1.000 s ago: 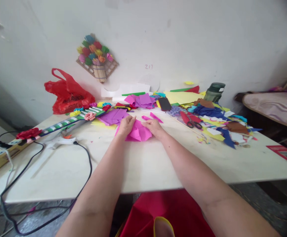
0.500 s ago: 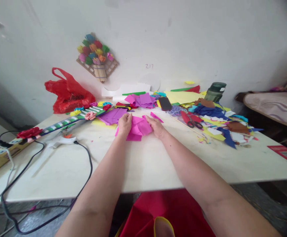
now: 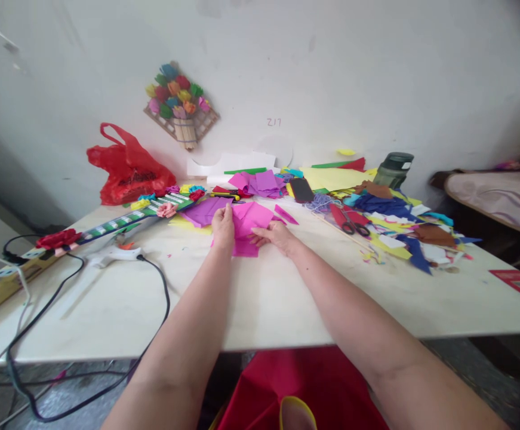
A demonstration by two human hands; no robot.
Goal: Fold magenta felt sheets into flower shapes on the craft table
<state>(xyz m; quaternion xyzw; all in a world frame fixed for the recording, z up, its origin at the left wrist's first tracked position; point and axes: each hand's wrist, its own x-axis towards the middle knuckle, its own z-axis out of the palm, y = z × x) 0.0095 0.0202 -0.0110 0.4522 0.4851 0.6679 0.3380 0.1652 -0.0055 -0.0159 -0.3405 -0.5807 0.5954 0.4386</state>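
With left hand [image 3: 224, 228], gripping pink paper [image 3: 251, 216] by its left side, fingers curled nearly closed. With right hand [image 3: 274, 237], touching its right side, fingers half extended; impossible to tell whether pinching. Located mid-way along pale table [image 3: 264, 310], over darker pink sheet [image 3: 245, 249], before whitish wall [image 3: 376, 77] hung with flower decoration [image 3: 181, 104]. Far edge toward wall, slightly slanted; long axis impossible to tell, being partly covered by hands.

A papercraft workspace is indicated, though whether in a home or workshop cannot be told: the worktop [image 3: 277, 304] is strewn with coloured scraps [image 3: 380, 206], scissors [image 3: 351, 225] and a corded glue gun [image 3: 123, 254]; a flower decoration [image 3: 179, 101] is wall-mounted.
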